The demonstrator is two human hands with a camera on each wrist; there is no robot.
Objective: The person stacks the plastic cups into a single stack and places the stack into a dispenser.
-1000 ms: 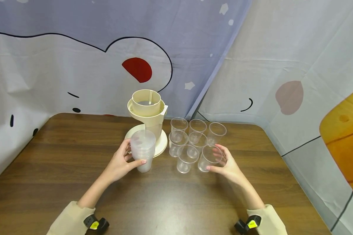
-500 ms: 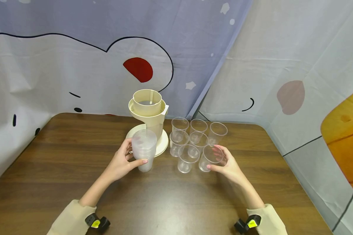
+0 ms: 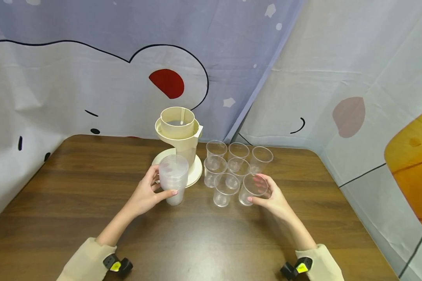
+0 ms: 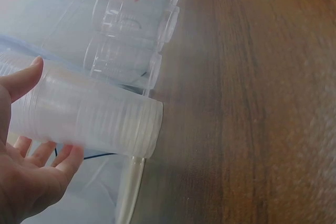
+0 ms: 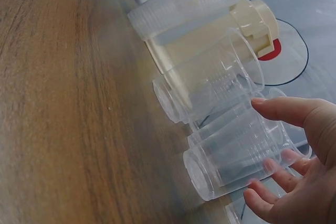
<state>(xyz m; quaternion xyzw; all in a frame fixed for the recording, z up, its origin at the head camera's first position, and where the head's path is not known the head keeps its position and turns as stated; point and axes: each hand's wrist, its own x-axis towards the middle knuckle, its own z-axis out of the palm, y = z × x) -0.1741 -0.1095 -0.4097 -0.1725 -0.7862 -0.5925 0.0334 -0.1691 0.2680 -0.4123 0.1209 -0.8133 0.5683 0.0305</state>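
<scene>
In the head view my left hand (image 3: 144, 197) holds a nested stack of translucent plastic cups (image 3: 174, 179), thumb in front and fingers behind. The stack is upright, its base at the table; the left wrist view shows the hand (image 4: 31, 171) round its upper part. My right hand (image 3: 276, 201) holds a single clear plastic cup (image 3: 246, 195), the front right one of a group standing upright. In the right wrist view its thumb and fingers lie on opposite sides of that cup (image 5: 231, 161). Another clear cup (image 3: 220, 197) stands just left of it.
Behind the stack stands a cream plastic holder (image 3: 177, 134) with a ring-shaped top on a round base (image 3: 197, 173). Several more clear cups (image 3: 215, 171) stand close together behind the front pair. The brown wooden table (image 3: 211, 242) meets a patterned cloth (image 3: 126, 97) at the back.
</scene>
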